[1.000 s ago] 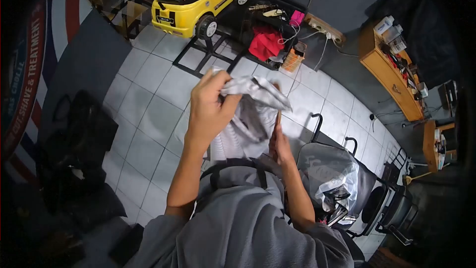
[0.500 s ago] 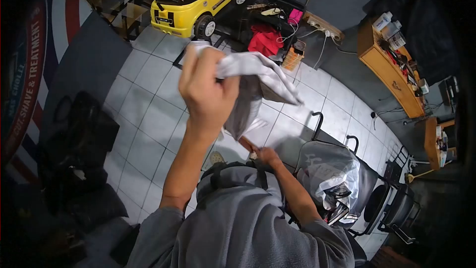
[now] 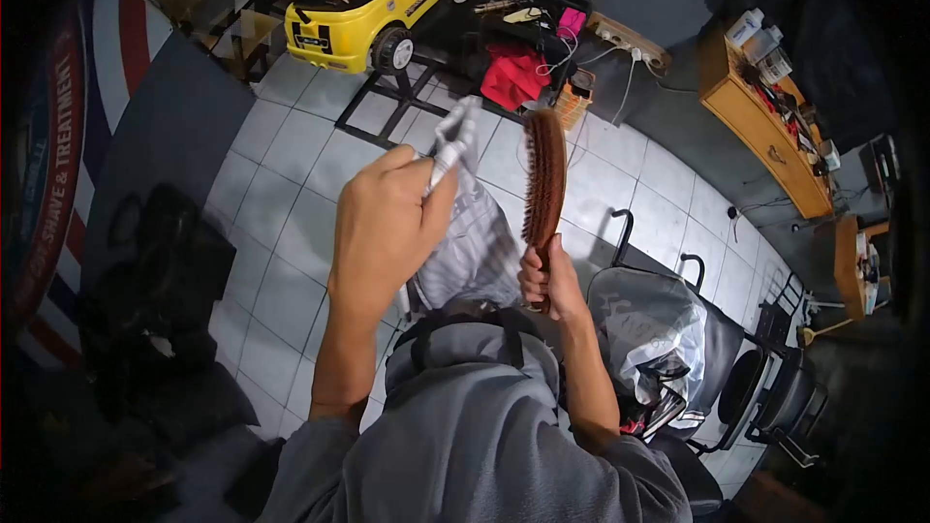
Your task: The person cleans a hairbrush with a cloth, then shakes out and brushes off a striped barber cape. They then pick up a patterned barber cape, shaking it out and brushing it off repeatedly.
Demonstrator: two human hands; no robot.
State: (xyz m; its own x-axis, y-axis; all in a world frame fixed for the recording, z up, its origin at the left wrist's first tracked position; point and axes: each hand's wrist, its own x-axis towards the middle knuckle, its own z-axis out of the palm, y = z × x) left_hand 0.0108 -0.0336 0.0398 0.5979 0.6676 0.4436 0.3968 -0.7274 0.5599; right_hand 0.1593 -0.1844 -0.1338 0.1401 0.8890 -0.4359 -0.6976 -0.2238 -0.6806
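My left hand, raised in front of me, is closed on the top edge of a pale grey checked cloth. The cloth hangs down from my fingers in soft folds. My right hand grips the handle end of a brown wooden brush, which stands nearly upright. Its dark bristles face left, towards the cloth, with a gap between the two at the top. My left fingertips are partly hidden behind the hand and the fabric.
Ahead on the tiled floor stands a yellow toy car, with a black metal frame below it. A red cloth lies near a power strip. To my right, a clear plastic bag rests on a black chair.
My right hand has risen, bringing the brush up from low near my body to beside the cloth. My left hand has lowered slightly, and the cloth now hangs straighter.
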